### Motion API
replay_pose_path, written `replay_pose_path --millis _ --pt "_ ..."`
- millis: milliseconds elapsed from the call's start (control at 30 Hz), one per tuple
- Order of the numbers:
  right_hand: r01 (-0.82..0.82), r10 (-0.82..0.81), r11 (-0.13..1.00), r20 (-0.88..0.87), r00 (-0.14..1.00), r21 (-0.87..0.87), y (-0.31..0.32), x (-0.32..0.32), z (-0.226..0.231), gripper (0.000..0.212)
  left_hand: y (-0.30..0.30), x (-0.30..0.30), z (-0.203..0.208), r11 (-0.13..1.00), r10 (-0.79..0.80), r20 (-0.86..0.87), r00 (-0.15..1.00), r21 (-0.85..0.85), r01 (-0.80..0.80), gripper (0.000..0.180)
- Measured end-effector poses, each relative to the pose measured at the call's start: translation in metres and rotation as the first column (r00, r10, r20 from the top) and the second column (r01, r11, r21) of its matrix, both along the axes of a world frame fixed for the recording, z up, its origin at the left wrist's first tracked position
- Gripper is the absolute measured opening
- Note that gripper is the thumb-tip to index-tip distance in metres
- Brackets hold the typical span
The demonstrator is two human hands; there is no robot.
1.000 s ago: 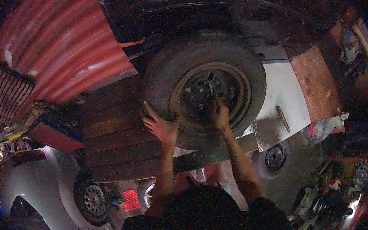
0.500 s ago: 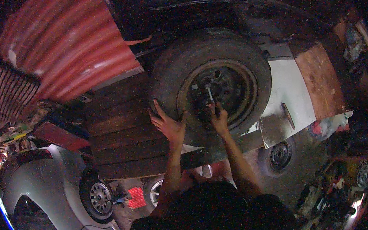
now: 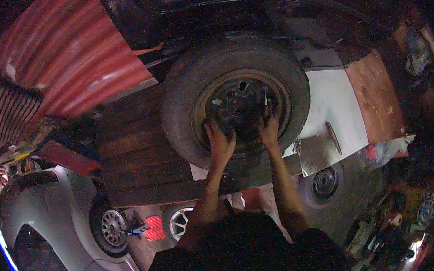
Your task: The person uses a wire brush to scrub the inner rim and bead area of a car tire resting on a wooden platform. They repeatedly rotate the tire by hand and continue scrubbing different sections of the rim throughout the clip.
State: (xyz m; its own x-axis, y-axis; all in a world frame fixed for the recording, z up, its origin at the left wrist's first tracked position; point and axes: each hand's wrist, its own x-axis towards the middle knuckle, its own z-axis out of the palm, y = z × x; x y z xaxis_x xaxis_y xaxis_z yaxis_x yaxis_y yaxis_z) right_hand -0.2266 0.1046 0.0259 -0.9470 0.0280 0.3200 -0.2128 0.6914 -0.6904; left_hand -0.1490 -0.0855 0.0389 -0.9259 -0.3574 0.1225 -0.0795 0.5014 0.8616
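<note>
A wheel with a dark tyre (image 3: 179, 108) and a worn steel rim (image 3: 284, 97) lies face up before me. My left hand (image 3: 221, 144) has come inside the lower left of the rim, its fingers apart and touching the metal; nothing shows in its grasp. At the lower right of the hub, my right hand (image 3: 269, 130) is closed round a slim tool with a bright metal shaft (image 3: 266, 100). The shaft points away from me over the dark wheel centre. Fingers hide the tool's handle, and its exact kind is unclear in the dim light.
Dark wooden boards (image 3: 132, 160) extend left of the wheel, with red corrugated sheet (image 3: 72, 50) beyond. To the right are a white panel (image 3: 334, 101) and a brown board (image 3: 374, 97). A silver car body part (image 3: 44, 205) and another wheel (image 3: 325, 182) stand lower down.
My left hand has moved from beside the tyre into the rim. My right hand and the tool have shifted right across the hub. The wheel appears slightly further left in view.
</note>
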Motion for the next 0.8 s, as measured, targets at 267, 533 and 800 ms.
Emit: replay_pose_path --millis 267,533,800 --pt "0.031 -0.029 0.999 -0.07 0.997 0.025 -0.009 -0.023 -0.035 0.072 0.008 -0.038 -0.012 0.994 0.106 0.049 0.993 -0.046 -0.104 0.101" --pt "-0.006 0.035 0.946 0.084 0.996 -0.324 -0.009 -0.028 -0.045 0.092 0.006 -0.058 -0.013 0.944 0.144 -0.079 0.986 0.31 -0.113 0.081" --pt "0.114 -0.088 0.971 0.127 0.988 -0.208 0.002 -0.044 -0.106 0.082 0.022 -0.074 -0.047 0.625 0.344 0.06 0.937 0.73 -0.276 0.085"
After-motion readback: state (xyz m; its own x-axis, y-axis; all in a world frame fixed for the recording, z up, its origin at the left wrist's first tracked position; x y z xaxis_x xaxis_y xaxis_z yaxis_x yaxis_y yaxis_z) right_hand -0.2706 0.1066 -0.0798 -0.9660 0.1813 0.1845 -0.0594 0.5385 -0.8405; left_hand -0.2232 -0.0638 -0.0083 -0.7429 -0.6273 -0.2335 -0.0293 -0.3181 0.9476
